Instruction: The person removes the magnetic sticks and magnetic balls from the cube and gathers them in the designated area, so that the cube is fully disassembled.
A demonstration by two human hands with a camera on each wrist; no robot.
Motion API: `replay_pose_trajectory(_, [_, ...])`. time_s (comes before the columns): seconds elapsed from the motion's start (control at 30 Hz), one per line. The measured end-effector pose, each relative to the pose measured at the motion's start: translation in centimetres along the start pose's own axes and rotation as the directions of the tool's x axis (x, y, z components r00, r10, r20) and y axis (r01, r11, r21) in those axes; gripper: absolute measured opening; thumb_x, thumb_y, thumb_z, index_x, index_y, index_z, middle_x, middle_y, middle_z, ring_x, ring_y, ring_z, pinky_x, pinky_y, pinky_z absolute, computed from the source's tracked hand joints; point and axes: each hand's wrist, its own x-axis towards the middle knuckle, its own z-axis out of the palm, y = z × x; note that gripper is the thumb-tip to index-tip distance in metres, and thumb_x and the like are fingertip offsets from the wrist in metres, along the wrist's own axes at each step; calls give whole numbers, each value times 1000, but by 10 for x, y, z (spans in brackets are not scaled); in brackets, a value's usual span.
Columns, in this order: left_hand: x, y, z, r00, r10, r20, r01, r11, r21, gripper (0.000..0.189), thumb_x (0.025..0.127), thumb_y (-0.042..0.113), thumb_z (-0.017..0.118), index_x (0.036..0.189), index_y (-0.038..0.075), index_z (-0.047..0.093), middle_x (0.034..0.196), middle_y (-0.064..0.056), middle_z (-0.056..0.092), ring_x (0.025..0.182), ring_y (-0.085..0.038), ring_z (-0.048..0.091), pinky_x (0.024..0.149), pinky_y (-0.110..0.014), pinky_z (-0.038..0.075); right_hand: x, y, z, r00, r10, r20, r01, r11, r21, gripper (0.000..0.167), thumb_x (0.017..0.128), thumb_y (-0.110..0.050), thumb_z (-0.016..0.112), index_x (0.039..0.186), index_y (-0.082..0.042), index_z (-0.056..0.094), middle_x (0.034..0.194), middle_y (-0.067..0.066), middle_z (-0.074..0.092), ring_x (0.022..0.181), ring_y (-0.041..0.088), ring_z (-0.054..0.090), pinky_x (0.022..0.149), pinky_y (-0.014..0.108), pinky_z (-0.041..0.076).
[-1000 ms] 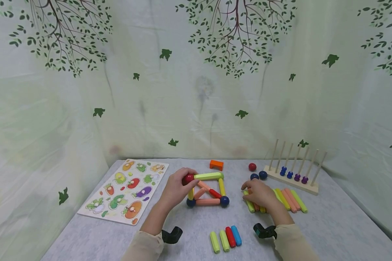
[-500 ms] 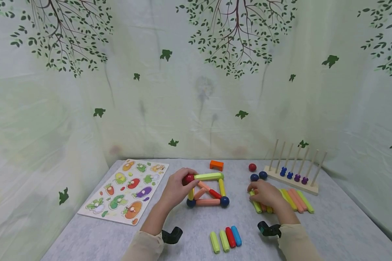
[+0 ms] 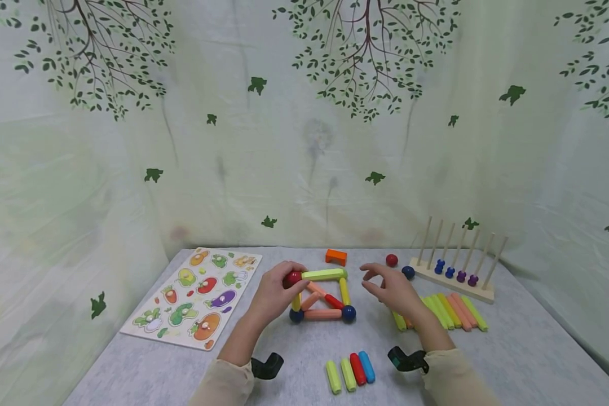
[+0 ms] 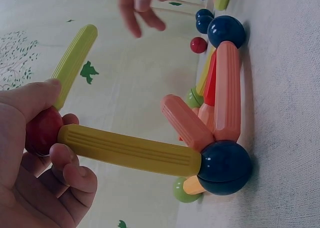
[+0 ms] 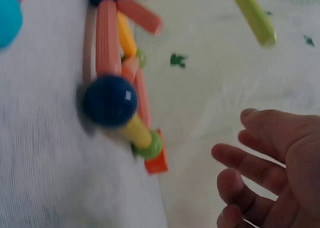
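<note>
The left hand (image 3: 273, 288), mid-frame in the head view, grips a glossy red plastic-looking ball (image 4: 44, 132), likely to steady the joint: a ribbed mustard-yellow stick (image 4: 130, 149) rises to it from a glossy navy ball (image 4: 226, 168) on the grey cloth. A ribbed lime-green stick (image 4: 75, 63) juts from the red ball, its far end in mid-air, so the grip probably bears its weight too. The right hand (image 3: 393, 287), fingers apart with nothing visible between them, hangs right of that end without touching it, leaving a gap to work in. Lower down, a salmon-pink stick (image 3: 323, 314) joins two navy balls as a base edge. An orange block (image 3: 336, 257) behind and a row of coloured sticks (image 3: 454, 310) at right limit sideways room; the white puzzle board (image 3: 134, 330) at left lies well apart.
</note>
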Motion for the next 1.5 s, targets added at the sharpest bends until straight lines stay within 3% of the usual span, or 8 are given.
replay_pose_trajectory(0.1, [0,-1,0,1000,0,-6,0,1000,7,24,90,23,75,112,22,68,110,2,67,94,-15,60,80,-28,57,-2,-19,3,999,-27,21,26,998,55,50,95,-28,68,142,-26,53,122,3,68,62,16,57,60,25,51])
replay_pose_trajectory(0.27, [0,-2,0,1000,4,-8,-4,1000,5,24,90,23,75,112,22,68,110,2,67,94,-15,59,79,-27,57,-8,-40,6,998,-55,45,49,991,126,52,95,-25,69,144,-30,51,129,4,66,62,18,59,58,25,51])
replay_pose_trajectory(0.57, [0,-3,1,1000,-7,2,7,1000,-4,24,90,23,75,113,22,67,112,2,67,97,-16,60,82,-31,58,-15,-52,11,996,-84,37,77,984,160,45,95,-20,69,138,-24,57,130,4,65,63,10,60,58,25,52])
replay_pose_trajectory(0.87, [0,-2,0,1000,-7,-1,7,1000,0,26,90,22,75,115,22,67,112,2,67,95,-16,60,82,-31,58,-17,-56,10,985,-164,-51,171,966,193,26,93,-19,71,118,-21,66,102,0,70,64,19,64,59,23,52])
replay_pose_trajectory(1.03, [0,-2,0,1000,-5,7,5,1000,-8,26,90,22,75,116,22,68,113,2,67,97,-16,60,84,-32,58,-21,-61,10,966,-249,-77,259,947,191,29,93,-19,71,120,-23,66,97,-2,69,60,21,63,55,23,52])
replay_pose_trajectory(1.13, [-1,-2,0,1000,9,10,-9,1000,-8,26,91,22,74,115,21,68,114,1,68,98,-16,61,84,-33,59,-22,-62,10,953,-283,-106,298,939,173,29,92,-18,72,120,-22,67,96,-2,69,58,15,60,54,23,51])
replay_pose_trajectory(1.3, [-1,-2,0,1000,25,5,-25,1000,-11,23,91,20,74,113,21,69,114,-2,69,96,-17,61,81,-32,59,-21,-58,7,937,-283,-205,317,935,160,25,91,-17,73,116,-19,68,95,-1,70,56,4,55,54,22,51])
replay_pose_trajectory(1.5, [0,-2,0,1000,24,5,-24,1000,-9,23,92,21,73,114,22,69,115,-4,69,95,-17,62,79,-30,59,-16,-45,-2,924,-245,-294,307,933,187,20,93,-18,71,113,-17,68,94,1,68,59,7,57,54,23,51])
